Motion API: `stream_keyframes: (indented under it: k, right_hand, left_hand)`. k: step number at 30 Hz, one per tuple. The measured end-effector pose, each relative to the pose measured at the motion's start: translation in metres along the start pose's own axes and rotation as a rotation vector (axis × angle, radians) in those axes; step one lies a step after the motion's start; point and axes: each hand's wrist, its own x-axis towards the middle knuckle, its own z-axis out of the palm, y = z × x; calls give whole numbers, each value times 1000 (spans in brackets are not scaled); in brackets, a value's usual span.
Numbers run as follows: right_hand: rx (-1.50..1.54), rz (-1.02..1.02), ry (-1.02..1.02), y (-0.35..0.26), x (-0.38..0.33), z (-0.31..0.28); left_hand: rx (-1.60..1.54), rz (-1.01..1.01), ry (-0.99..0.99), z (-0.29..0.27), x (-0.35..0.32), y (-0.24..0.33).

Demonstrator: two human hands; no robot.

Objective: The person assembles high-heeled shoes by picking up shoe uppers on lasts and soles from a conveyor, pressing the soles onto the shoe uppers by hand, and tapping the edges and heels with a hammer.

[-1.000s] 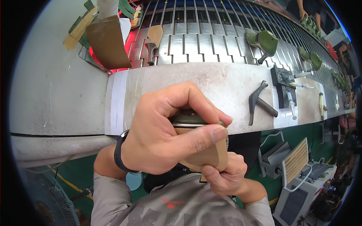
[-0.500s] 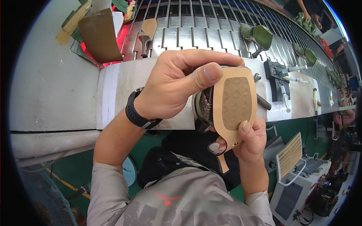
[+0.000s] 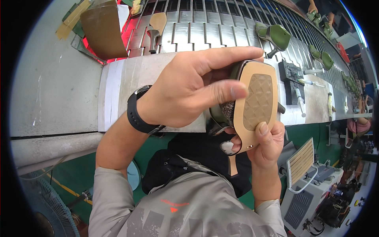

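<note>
A high-heeled shoe (image 3: 259,98) is held up in front of me, its tan sole with a textured panel turned toward me. Its heel (image 3: 233,166) points down. My right hand (image 3: 269,144) grips the shoe near the arch, thumb pressed on the sole and fingers behind. My left hand (image 3: 185,93) closes around the toe end: the fingers reach over the top, while the slightly blurred thumb lies on the sole's left edge. A dark, glittery upper shows partly between hand and sole; the rest is hidden.
Beyond the bench (image 3: 118,85) runs a slatted metal conveyor (image 3: 185,33) carrying a tan sole with heel (image 3: 158,23) and green shoes (image 3: 278,37). To the right are a black block (image 3: 289,81) and syringes (image 3: 314,83). A brown sheet (image 3: 103,33) stands left; a fan (image 3: 51,207) is lower left.
Both hands and the shoe have shifted a little to the right, and the sole's angle has changed slightly. My left thumb has moved along the sole's edge.
</note>
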Motion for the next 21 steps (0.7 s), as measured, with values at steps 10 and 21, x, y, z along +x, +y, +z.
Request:
stream_keyframes:
  k: [10, 21]
  right_hand:
    - [-164, -113, -194, 8, -14, 29]
    - [-578, -257, -318, 7, -6, 59]
  left_hand:
    - [33, -191, 213, -2, -20, 35]
    - [376, -291, 363, 4, -55, 64]
